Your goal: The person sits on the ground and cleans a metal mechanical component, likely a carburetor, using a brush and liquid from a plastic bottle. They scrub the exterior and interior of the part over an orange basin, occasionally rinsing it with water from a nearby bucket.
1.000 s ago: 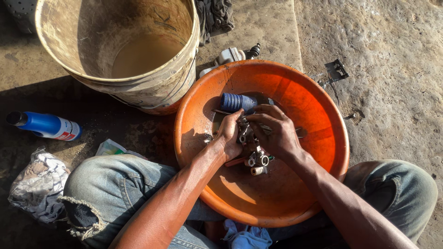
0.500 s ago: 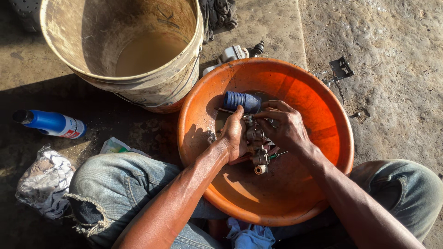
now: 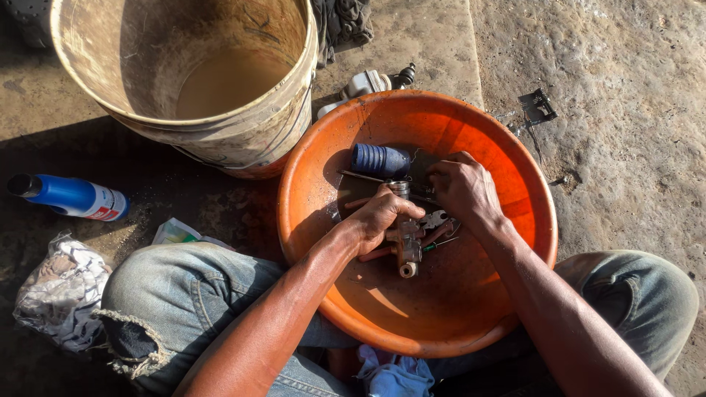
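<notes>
The left hand (image 3: 379,215) is closing around a grimy, cylindrical metal part (image 3: 405,242), thumb and fingers wrapped over its upper length so that its open round end is pointing toward the near rim of the basin. The right hand (image 3: 465,190) is curling fingers-down among the loose pieces just beside it; it looks to be pinching or steadying something, but I cannot tell what, since the knuckles are hiding the fingertips. Both forearms are reaching in over the near rim, probably so any dirt and small pieces are staying inside.

Largest first: a stained, cream-coloured plastic bucket (image 3: 243,140) is standing upright on the concrete ground, touching the far left edge of the wide, round orange plastic basin (image 3: 515,169), which is resting between the person's knees in faded blue jeans (image 3: 184,294). A crumpled white rag (image 3: 59,290) is lying on the ground by the left knee, and a blue spray can with a black cap (image 3: 70,197) is lying on its side beyond it. Inside the basin, toward its far side, a ribbed blue rubber boot (image 3: 379,159) is lying on its side near the hands, with red-handled pliers (image 3: 435,224) under the right wrist. A small bent metal clip (image 3: 537,106) is lying outside the basin's far right edge.
</notes>
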